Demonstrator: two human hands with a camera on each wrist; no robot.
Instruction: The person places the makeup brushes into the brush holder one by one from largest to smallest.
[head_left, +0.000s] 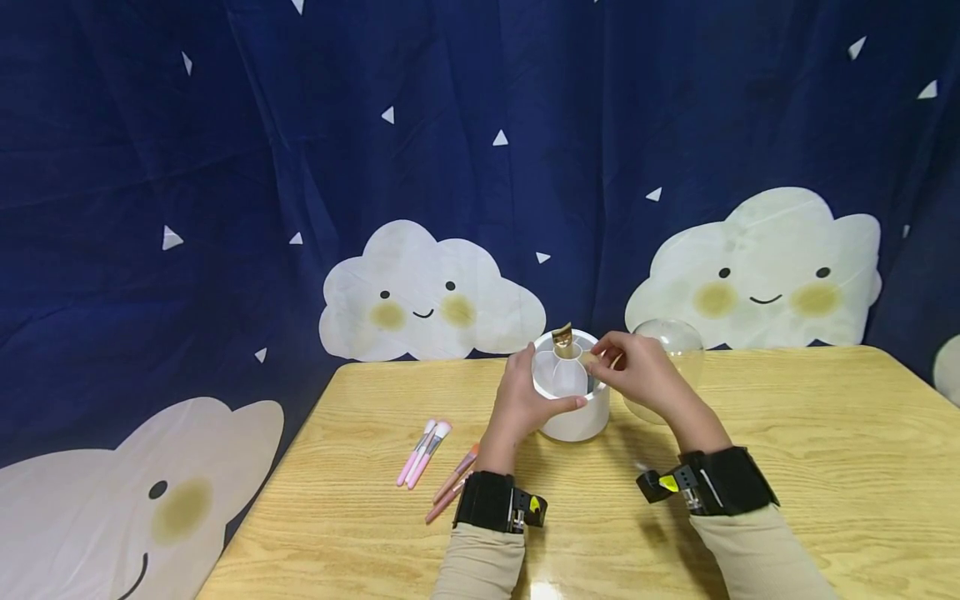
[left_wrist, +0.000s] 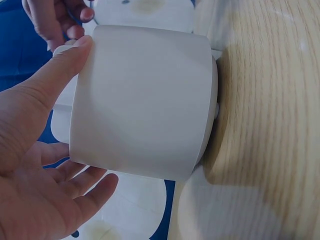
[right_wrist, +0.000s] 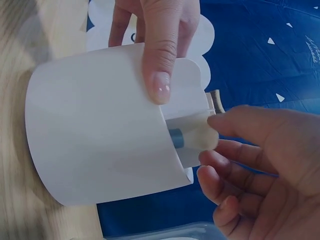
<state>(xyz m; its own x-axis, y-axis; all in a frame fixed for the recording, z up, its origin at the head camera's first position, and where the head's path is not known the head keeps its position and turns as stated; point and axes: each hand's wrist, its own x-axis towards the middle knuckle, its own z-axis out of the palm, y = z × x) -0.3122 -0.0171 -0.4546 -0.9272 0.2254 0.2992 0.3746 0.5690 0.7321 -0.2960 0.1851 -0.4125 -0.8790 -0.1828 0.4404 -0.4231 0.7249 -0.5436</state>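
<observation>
A white round brush organizer with inner dividers stands on the wooden table. My left hand grips its left side, thumb over the near rim and fingers on the far side, as the left wrist view of that hand also shows. Inside the organizer is a makeup brush with cream bristles and a blue ferrule; its handle is hidden by the wall. The right hand pinches the bristle end between thumb and fingers, just above the rim. A gold-coloured piece sticks up from the organizer's centre.
Left of the organizer lie two pink brushes with white bristles. More brushes, brownish pink, lie partly behind the left forearm. A clear dome cover stands behind the right hand. Behind the table hangs a blue curtain with clouds.
</observation>
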